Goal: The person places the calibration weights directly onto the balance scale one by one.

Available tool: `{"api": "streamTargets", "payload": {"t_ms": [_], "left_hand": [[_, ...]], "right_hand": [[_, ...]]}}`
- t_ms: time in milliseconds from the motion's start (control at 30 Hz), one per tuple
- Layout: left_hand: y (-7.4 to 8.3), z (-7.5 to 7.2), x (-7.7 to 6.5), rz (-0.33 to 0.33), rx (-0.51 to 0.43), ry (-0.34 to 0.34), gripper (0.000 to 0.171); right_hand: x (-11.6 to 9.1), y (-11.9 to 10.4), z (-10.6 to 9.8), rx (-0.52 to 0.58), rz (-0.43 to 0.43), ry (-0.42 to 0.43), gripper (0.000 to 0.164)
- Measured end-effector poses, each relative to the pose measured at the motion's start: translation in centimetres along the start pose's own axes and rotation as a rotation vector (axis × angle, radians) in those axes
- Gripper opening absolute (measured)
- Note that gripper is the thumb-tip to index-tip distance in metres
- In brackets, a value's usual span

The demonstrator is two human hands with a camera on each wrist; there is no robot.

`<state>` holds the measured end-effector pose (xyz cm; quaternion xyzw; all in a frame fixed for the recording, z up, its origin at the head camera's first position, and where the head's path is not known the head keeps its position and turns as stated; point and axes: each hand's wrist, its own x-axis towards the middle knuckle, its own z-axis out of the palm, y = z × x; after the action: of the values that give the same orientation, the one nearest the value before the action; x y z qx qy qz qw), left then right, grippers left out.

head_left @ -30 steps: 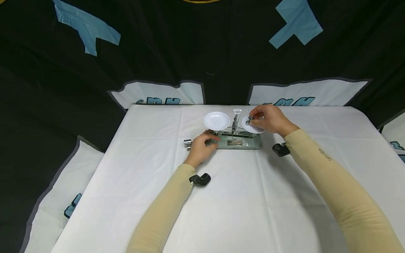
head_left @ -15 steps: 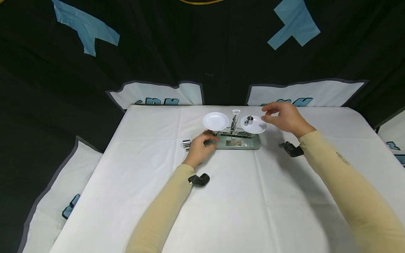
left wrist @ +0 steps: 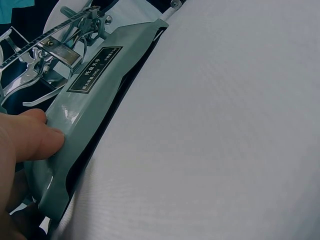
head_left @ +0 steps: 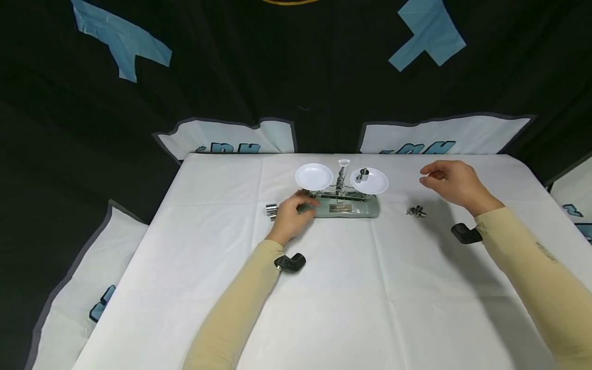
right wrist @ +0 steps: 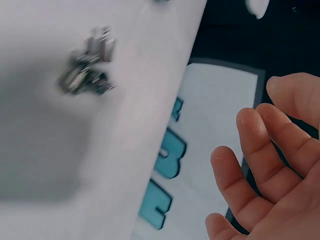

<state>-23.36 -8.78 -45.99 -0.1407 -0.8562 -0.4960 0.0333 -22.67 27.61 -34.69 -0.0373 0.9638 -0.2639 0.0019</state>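
Observation:
A green balance scale (head_left: 361,208) with two white pans stands towards the far side of the table. My left hand (head_left: 292,218) holds the left end of its base; in the left wrist view the thumb (left wrist: 42,142) lies on the base's front face, the other fingers mostly hidden. The left pan (head_left: 314,177) has nothing on it. The right pan (head_left: 379,184) bears a small metal weight or two (head_left: 364,173). My right hand (head_left: 455,185) hovers over the table, right of the scale, fingers loosely bent and holding nothing. Several small metal weights (head_left: 417,211) lie in a pile below it.
Shiny metal cylinders (head_left: 271,210) stick out left of the scale base, beside my left hand. A white cloth covers the table (head_left: 333,298). Behind its far edge hangs a black curtain (head_left: 259,67) with blue shapes.
My right hand has let go of a metal weight on the right pan and moved off to the right, uncovering the pile of weights. The left hand has stayed on the base.

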Motion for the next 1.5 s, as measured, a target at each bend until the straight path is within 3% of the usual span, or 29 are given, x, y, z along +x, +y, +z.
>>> {"api": "streamTargets", "payload": {"t_ms": [433, 700, 1267, 1500], "left_hand": [[0.2, -0.1, 0.0, 0.007, 0.007, 0.011, 0.019], [0.0, -0.1, 0.0, 0.005, 0.006, 0.009, 0.019], [0.0, 0.0, 0.0, 0.011, 0.009, 0.006, 0.019], [-0.2, 0.1, 0.1, 0.051, 0.007, 0.018, 0.020]], "right_hand": [[-1.0, 3.4, 1.1, 0.014, 0.078, -0.059, 0.032], [-0.8, 4.9, 2.7, 0.007, 0.059, -0.084, 0.028], [-0.9, 5.0, 4.6, -0.006, 0.045, -0.130, 0.026], [-1.0, 4.9, 4.8, -0.012, 0.045, -0.147, 0.026]]}}
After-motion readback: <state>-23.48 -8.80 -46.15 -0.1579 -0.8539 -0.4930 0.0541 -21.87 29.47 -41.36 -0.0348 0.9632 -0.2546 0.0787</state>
